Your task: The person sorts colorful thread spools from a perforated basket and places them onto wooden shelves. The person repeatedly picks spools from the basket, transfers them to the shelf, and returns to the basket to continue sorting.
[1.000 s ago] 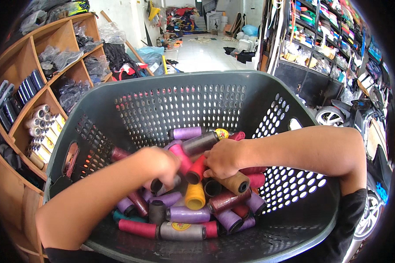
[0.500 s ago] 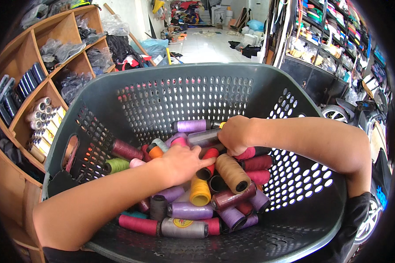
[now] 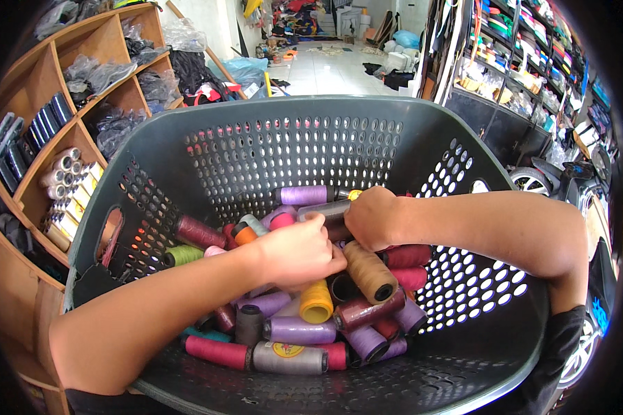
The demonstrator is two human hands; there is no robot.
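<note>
A large dark plastic basket (image 3: 422,114) full of thread spools stands right in front of me. My left hand (image 3: 296,252) is closed above the middle of the pile, its fingers curled; whatever they hold is hidden. Close beside it, my right hand (image 3: 374,218) is closed too, next to a dark grey wrapped spool (image 3: 323,211), and its grip is also hidden. Below the right hand leans a tan spool (image 3: 370,272). A yellow spool (image 3: 315,303) sits under the left hand, near a maroon spool (image 3: 370,309). Behind the hands lies a purple spool (image 3: 303,196).
Wooden shelves (image 3: 38,90) with bagged goods and rolls stand to the left. A motorcycle (image 3: 574,180) and a rack of colourful rolls (image 3: 512,41) are at the right. Beyond the basket, a tiled floor (image 3: 325,76) has piles of cloth along it.
My left hand has lifted slightly and curled its fingers in, moving nearer my right hand. The red spool seen under its fingers before is out of sight. My right hand has shifted slightly.
</note>
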